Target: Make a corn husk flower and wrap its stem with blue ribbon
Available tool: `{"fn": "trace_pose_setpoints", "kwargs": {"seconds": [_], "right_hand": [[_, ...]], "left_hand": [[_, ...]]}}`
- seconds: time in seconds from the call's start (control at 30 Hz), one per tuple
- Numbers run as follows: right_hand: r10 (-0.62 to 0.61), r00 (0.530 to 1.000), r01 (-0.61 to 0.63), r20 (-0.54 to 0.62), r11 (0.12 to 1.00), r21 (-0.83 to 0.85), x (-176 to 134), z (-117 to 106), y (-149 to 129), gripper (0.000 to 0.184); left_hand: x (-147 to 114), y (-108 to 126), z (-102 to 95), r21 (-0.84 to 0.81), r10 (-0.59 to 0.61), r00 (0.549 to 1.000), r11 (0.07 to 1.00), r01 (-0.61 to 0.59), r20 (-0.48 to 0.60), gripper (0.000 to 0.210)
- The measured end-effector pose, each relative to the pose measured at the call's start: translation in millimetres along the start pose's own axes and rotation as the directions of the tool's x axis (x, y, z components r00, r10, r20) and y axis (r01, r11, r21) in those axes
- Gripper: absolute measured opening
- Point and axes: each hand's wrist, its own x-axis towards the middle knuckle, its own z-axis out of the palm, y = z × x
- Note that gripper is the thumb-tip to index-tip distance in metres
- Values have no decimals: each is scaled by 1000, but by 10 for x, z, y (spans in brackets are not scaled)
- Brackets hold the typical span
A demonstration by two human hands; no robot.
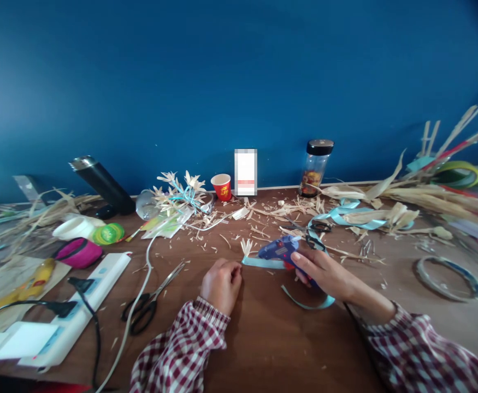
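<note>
My left hand [222, 281] is closed in a pinch at the base of a small corn-husk flower [247, 247]; the stem is hidden by the fingers. From that base a light-blue ribbon [265, 263] stretches right, and a loop of it curls on the table below my other hand. My right hand [314, 267] grips a blue glue gun [278, 248], its body lying just above the ribbon and its nozzle pointing left toward the flower. Black-handled scissors [151, 303] lie partly open left of my left hand.
A white power strip [87, 305] with plugs and cables occupies the left. Along the wall stand a bunch of husk flowers [181, 194], a red paper cup [221, 188] and a glass bottle [316, 169]. Husk scraps litter the brown table [271, 349]; a ring [447, 278] lies right.
</note>
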Motion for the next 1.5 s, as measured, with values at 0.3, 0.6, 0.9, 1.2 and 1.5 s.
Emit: {"fn": "trace_pose_setpoints", "kwargs": {"seconds": [0.3,0.6,0.9,1.2,1.5], "right_hand": [[-3,999,4,39,1000,-25,29,114,-20,44],[-18,1000,19,12,999,-29,16,66,-39,47],[23,999,-21,33,998,-63,6,68,-36,47],[0,1000,1,18,998,-58,24,106,-86,45],[2,1000,-2,-3,999,-47,25,108,-107,45]], "left_hand": [[-4,16,-18,34,5,1000,999,-5,18,19],[6,18,-14,21,1,1000,1000,-1,13,18],[-4,19,-8,42,-5,1000,999,5,-1,20],[-8,5,-6,15,-9,1000,1000,9,12,20],[-3,9,-10,-12,-16,1000,1000,16,10,21]]}}
